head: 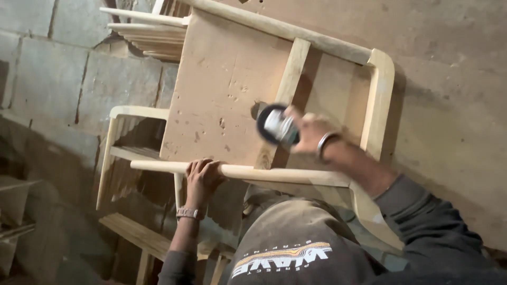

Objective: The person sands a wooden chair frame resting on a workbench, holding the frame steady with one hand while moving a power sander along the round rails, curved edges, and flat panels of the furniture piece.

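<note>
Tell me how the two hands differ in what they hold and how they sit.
The left hand wraps a pale round rail of the chair frame, while the right hand holds a small power sander. The left hand sits lower; the right is raised against the frame's crosspiece. Both wear wristbands.

We find open passage only in the gap between the chair's cross slat (285,95) and its far leg (377,105). The seat panel (222,89) blocks the other side, the near rail (253,172) bars entry from below, and stacked chair frames (142,31) crowd the wall (47,79).
</note>
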